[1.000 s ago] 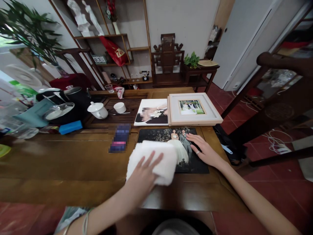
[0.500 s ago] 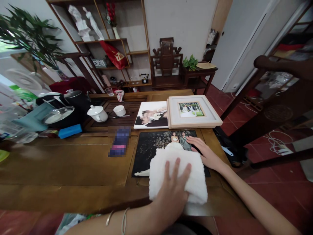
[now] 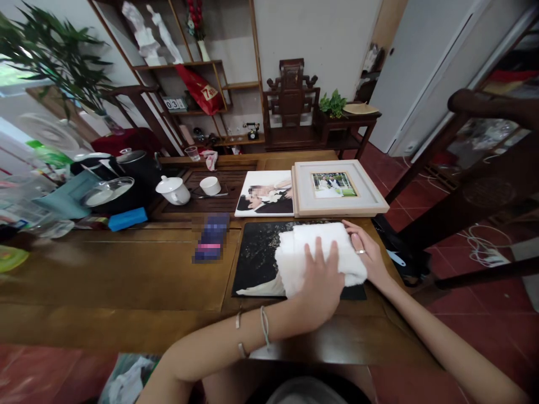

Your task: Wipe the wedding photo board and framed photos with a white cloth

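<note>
A folded white towel [image 3: 303,247] lies on a dark wedding photo panel [image 3: 259,252] and hides most of its pictured couple. My left hand [image 3: 322,275], with bracelets on the wrist, presses flat on the towel, its fingers spread. At the panel's right edge rests my right hand [image 3: 373,255], a ring on one finger. Its fingers are stretched out beside the towel, and some fingertips are hidden behind it. Just beyond the panel lie a white-edged portrait print [image 3: 265,193] and a pale wooden picture frame [image 3: 370,193] holding a small photo.
On the wooden table [image 3: 168,275] lie a blurred-out purple item [image 3: 211,238] and a blue block [image 3: 127,219]. Farther back are a white lidded teapot [image 3: 172,191], a white cup [image 3: 210,185] and a dark kettle [image 3: 137,168]. A dark wooden chair [image 3: 475,185] stands at the right.
My left hand has slid the towel away from me and slightly right, over the couple in the photo. My right hand stays at the panel's right edge. The view has shifted slightly.
</note>
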{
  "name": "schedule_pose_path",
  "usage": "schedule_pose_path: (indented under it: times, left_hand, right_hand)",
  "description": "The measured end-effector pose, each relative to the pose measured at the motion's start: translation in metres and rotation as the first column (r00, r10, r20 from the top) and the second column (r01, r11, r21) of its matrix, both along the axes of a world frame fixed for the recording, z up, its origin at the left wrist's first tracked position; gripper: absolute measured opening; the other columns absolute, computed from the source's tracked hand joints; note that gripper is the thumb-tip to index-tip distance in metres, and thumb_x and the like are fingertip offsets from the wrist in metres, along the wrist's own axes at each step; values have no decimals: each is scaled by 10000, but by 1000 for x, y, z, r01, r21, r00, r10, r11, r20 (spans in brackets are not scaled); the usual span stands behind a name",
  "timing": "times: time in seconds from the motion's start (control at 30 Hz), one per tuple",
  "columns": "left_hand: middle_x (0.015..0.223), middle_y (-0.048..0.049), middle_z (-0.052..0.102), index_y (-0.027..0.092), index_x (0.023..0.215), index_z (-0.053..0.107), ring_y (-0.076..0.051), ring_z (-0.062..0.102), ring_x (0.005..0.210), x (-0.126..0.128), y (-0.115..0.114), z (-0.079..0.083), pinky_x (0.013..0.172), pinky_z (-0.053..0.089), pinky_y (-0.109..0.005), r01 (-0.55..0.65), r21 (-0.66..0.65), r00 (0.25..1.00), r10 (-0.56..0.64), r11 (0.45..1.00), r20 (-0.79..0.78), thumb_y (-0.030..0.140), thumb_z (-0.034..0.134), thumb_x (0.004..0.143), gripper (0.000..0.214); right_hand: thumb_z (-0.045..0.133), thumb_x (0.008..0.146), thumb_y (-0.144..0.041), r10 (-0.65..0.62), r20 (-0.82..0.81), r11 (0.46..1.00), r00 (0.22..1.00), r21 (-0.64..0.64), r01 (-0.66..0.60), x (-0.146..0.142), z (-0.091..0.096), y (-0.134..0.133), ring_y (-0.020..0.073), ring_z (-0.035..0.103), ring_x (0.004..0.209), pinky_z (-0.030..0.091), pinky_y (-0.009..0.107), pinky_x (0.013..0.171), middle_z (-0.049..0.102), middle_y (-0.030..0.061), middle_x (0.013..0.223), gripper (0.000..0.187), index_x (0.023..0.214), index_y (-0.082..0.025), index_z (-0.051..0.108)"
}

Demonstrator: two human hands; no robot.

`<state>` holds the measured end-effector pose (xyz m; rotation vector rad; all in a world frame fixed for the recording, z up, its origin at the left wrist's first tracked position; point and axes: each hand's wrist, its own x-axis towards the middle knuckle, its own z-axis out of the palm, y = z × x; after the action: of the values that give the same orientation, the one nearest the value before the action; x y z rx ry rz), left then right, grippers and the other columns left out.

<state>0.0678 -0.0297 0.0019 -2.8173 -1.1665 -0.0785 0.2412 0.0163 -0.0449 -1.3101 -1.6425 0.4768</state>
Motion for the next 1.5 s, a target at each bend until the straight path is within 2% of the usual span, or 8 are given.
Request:
schedule_pose_path:
  times: [0.23, 0.43, 0.53, 0.67, 0.9, 1.1, 1.37, 1.5]
  left_hand:
    - [1507, -38, 359, 246, 865, 752, -407, 326, 1355, -53, -55, 0, 1056, 289, -589, 182, -57, 982, -178, 982, 57, 272, 610, 838, 147]
    - [1515, -15, 338, 260, 976, 719, -335, 297, 1392, -133, -19, 1, 1092, 276, -578, -143, -128, 979, 159, 981, 126, 23, 565, 698, 396]
    - [1500, -28, 364, 206, 870, 715, -330, 268, 1406, -155, -7, -3, 1111, 249, -586, -198, -79, 955, 210, 977, 209, -5, 504, 681, 353]
    - [1494, -23, 374, 199, 772, 702, -326, 266, 1407, -161, -10, -9, 1113, 234, -594, -174, -61, 940, 184, 983, 287, -8, 476, 665, 325]
    - [1492, -29, 378, 196, 911, 701, -325, 270, 1405, -160, -10, -9, 1107, 238, -598, -164, -83, 936, 181, 983, 301, -4, 455, 692, 385]
    - [1486, -67, 388, 175, 1051, 670, -286, 265, 1412, -170, -11, -6, 1115, 270, -564, -143, -67, 908, 158, 987, 389, -5, 409, 753, 435]
    - [1481, -115, 387, 146, 966, 684, -283, 362, 1362, -179, -16, -6, 1070, 378, -487, -186, -30, 815, 171, 982, 553, 37, 398, 817, 339]
    - [1238, -122, 617, 167, 798, 694, -283, 552, 1169, -183, -20, -11, 943, 487, -421, -298, -23, 741, 246, 954, 625, 69, 434, 792, 277]
  right_hand:
    - [416, 945, -393, 23, 78, 999, 997, -38, -20, 0, 1, -1, 242, 543, 1207, 395, 448, 1024, 571, 114, 1316, 261, 1022, -220, 596]
    - [429, 941, -382, 87, 259, 996, 962, -21, -84, -3, 0, -2, 254, 499, 1247, 368, 488, 1036, 562, 131, 1312, 268, 1068, -216, 597]
    - [400, 951, -401, 103, 404, 994, 909, -78, -77, -1, 1, -2, 286, 440, 1303, 347, 554, 1008, 528, 137, 1358, 307, 1131, -235, 586]
    - [425, 937, -453, 124, 589, 992, 799, -53, -115, -10, 16, -14, 303, 294, 1401, 250, 589, 1055, 415, 158, 1466, 428, 1290, -225, 503]
    - [572, 735, -707, 369, 803, 891, 468, -161, -425, -69, 33, -50, 396, 126, 1441, 101, 656, 1096, 219, 220, 1555, 989, 1488, -152, 250]
    - [517, 877, -532, 253, 890, 906, 380, -80, -416, -89, 22, -51, 431, 316, 1360, 305, 585, 1046, 394, 284, 1443, 741, 1432, -66, 360]
    - [541, 881, -427, 105, 965, 879, 240, 22, -476, -105, 16, -55, 490, 522, 1178, 382, 638, 897, 502, 376, 1293, 643, 1394, -69, 391]
    - [543, 882, -365, 26, 972, 889, 232, 84, -450, -110, 13, -59, 489, 545, 1151, 402, 644, 863, 517, 367, 1288, 605, 1393, -81, 388]
